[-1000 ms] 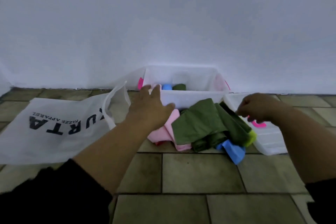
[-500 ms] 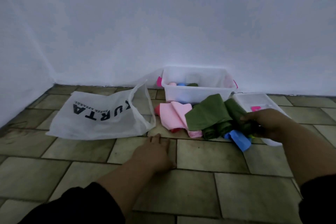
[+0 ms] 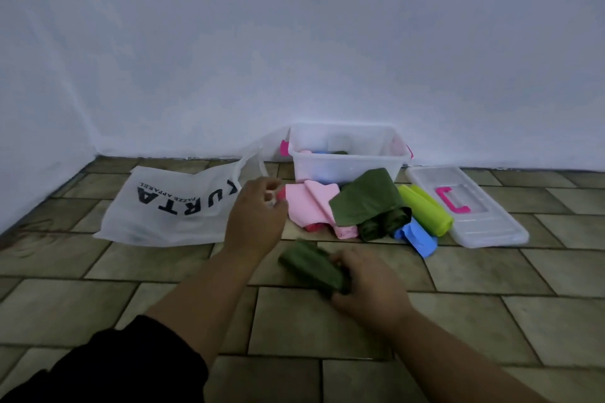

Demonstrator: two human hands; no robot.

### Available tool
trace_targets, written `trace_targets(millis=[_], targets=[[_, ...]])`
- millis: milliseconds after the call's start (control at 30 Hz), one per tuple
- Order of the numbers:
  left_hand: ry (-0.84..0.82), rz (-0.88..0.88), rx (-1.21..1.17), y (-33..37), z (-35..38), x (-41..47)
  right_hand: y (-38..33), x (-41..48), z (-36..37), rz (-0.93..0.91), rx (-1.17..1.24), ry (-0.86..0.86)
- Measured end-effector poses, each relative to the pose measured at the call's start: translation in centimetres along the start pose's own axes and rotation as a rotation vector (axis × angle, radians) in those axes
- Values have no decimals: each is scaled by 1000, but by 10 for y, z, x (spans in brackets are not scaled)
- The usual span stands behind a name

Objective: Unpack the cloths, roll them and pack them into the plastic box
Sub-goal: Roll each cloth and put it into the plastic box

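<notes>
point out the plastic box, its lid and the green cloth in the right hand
plastic box (image 3: pixel 347 169): head view, front wall
lid (image 3: pixel 487 226): head view, bare top
green cloth (image 3: pixel 307 263): head view, rolled middle

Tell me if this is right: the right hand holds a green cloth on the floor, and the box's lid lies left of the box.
Not quite: in the head view the lid lies right of the plastic box, not left. The right hand does hold a green cloth on the floor.
</notes>
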State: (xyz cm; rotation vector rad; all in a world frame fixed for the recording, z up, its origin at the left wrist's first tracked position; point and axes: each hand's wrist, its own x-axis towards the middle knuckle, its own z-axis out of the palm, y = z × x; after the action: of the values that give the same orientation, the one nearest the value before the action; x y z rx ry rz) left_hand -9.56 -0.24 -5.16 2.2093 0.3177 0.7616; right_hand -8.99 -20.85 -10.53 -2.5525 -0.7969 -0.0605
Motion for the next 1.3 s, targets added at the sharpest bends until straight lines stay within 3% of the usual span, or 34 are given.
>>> trace_targets(millis=[33, 100, 200, 267, 467, 633, 733, 900, 1000, 1167, 1300], targets=[[-84, 49, -30, 5, -4, 2, 0, -3, 6, -58, -43, -56], [-415, 52, -15, 15, -4, 0, 3, -4, 7, -122, -44, -106], [-957, 21, 252, 17, 7, -9, 8, -1, -3, -137, -22, -135], [-1117, 20, 404, 13, 13, -16, 10, -1, -9, -83, -15, -143], [-1070, 14, 454, 1, 17, -27, -13, -17, -2, 157, 41, -119], [-1107, 82, 575, 0, 22, -25, -38, -15, 23, 57, -215, -163], [-1093, 49, 559, -2, 23, -22, -32, -5, 18, 63, -194, -196], [-1083, 40, 485, -4, 24, -17, -20, 1, 3, -76, -84, -294], [-1123, 36, 531, -4, 25, -18, -21, 1, -3, -20, -63, -316], [-1157, -9, 578, -3, 26, -21, -52, -14, 20, 222, -103, -144], [-1160, -10, 595, 2, 24, -22, -70, -16, 41, 312, -111, -34]])
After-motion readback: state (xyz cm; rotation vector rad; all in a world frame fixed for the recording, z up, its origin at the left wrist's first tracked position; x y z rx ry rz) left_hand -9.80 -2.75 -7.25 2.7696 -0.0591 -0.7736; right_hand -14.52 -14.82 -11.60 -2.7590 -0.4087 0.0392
